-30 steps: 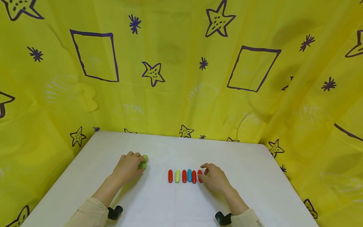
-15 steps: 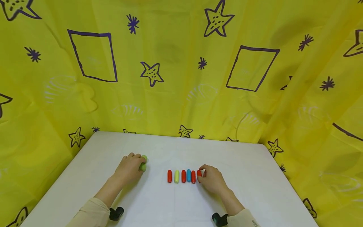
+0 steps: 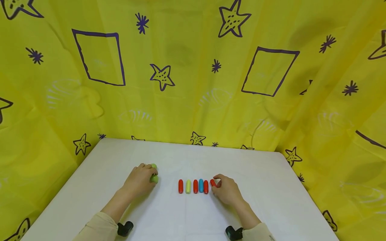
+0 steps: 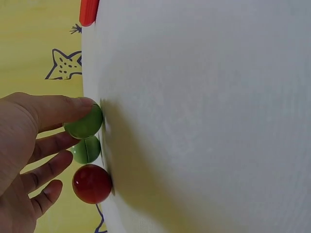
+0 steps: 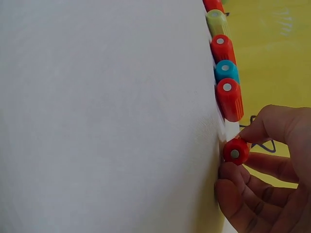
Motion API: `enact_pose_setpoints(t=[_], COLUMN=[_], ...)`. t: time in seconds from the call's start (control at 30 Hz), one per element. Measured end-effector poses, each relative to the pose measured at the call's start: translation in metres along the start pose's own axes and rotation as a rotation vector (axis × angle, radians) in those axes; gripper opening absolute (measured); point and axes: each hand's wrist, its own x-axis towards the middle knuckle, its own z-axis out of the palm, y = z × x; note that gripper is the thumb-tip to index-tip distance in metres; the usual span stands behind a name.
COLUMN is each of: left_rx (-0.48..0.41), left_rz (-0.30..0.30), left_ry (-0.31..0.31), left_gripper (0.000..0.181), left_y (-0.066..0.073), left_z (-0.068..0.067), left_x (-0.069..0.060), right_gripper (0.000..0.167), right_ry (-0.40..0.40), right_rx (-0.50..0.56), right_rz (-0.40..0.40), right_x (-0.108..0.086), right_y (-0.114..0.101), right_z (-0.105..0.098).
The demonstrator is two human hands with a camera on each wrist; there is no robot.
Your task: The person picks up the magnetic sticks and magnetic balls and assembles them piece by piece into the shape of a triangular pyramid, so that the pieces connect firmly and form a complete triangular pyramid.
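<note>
My left hand is at the left of the white table, with thumb and fingers pinching a green ball. Beside that ball, in the left wrist view, are a second green ball and a red ball, close to the fingers. My right hand pinches a red magnetic rod with a silvery round end, at the right end of a row. The rod leans slightly in the head view. To its left lie a red rod, a blue rod and a pale yellow rod.
Two more red rods lie in the row: one red rod left of the blue one, another red rod at the far left. A yellow patterned curtain encloses the table at the back and sides.
The rightmost red rod has turned from upright in the row to a slight lean, under my right hand's fingers. The nearer green ball has shifted a little to the right with my left hand.
</note>
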Motion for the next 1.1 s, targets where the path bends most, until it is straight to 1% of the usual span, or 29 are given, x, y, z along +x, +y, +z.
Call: enact_pose_setpoints(t=[0.1, 0.33, 0.47, 0.57, 0.67, 0.83, 0.97, 1.1], left_rx=[-0.012, -0.039, -0.059, -0.099, -0.162, -0.278, -0.343, -0.391], left_rz=[0.005, 0.060, 0.054, 0.047, 0.022, -0.036, -0.039, -0.025], left_ry=[0.012, 0.046, 0.054, 0.054, 0.023, -0.075, -0.136, -0.156], left_gripper=[0.023, 0.020, 0.021, 0.022, 0.022, 0.025, 0.024, 0.020], left_y=[0.004, 0.013, 0.018, 0.022, 0.028, 0.039, 0.044, 0.046], left_z=[0.000, 0.005, 0.009, 0.011, 0.013, 0.014, 0.016, 0.019], left_x=[-0.002, -0.005, -0.007, -0.010, -0.013, -0.016, -0.019, -0.019], right_gripper=[0.041, 0.043, 0.044, 0.043, 0.043, 0.045, 0.046, 0.046], right_ry=[-0.001, 0.010, 0.014, 0.018, 0.015, -0.013, -0.044, -0.082], right_rx=[0.029, 0.106, 0.148, 0.170, 0.195, 0.262, 0.311, 0.348], right_rz=[0.016, 0.026, 0.035, 0.030, 0.021, 0.004, -0.028, -0.095], right_x=[-0.001, -0.003, -0.004, -0.004, -0.003, -0.005, -0.007, -0.007], right_y=[0.003, 0.007, 0.006, 0.005, 0.004, -0.001, -0.006, -0.008], right_z=[-0.001, -0.003, -0.006, -0.008, -0.008, -0.007, -0.005, -0.002])
